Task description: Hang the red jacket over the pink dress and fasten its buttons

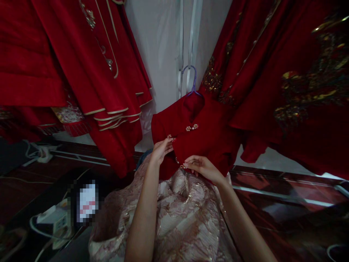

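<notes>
A red jacket (212,142) with jewelled clasps hangs on a purple hanger (194,80). My left hand (161,150) pinches the jacket's front edge, its thumb close below a flower-shaped clasp (169,136). Lower down, my right hand (200,165) has thumb and fingertips together at another small clasp (183,166) near the hem. A third jewelled clasp (192,127) sits fastened across the upper chest. Over my lap lies a pale, gold-threaded floral fabric (188,222), touching the jacket's bottom edge.
Red embroidered garments hang at the left (89,72) and right (261,91). A metal rail (191,43) stands upright before a grey wall (155,40). At lower left are a power strip (58,222), cables and a blurred-out bright screen (87,203).
</notes>
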`<action>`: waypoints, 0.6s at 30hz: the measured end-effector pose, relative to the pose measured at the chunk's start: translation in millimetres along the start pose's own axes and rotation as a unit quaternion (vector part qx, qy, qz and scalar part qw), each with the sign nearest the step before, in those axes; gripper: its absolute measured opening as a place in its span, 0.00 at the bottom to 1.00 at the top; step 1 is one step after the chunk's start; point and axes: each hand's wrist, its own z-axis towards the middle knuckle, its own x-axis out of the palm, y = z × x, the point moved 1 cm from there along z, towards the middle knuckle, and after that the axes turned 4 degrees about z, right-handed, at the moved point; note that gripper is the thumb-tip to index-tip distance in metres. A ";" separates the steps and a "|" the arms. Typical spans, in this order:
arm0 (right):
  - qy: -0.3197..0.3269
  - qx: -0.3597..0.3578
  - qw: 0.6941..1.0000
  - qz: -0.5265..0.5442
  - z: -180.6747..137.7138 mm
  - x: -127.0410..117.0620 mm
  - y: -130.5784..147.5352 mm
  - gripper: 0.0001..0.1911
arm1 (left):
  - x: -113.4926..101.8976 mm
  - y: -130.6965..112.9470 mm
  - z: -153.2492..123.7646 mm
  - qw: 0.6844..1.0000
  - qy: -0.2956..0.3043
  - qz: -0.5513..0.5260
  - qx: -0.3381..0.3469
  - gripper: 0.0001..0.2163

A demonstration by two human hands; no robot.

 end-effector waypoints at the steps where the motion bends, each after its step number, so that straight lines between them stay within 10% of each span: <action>1: 0.002 0.001 1.000 -0.001 -0.8 0.0 1.4 0.17 | -0.1 0.3 0.0 1.000 0.003 0.004 0.004 0.15; 18: 0.002 -0.003 1.000 -0.016 1.7 -0.9 -6.3 0.19 | 1.7 -5.0 -10.3 0.997 0.016 0.075 -0.016 0.16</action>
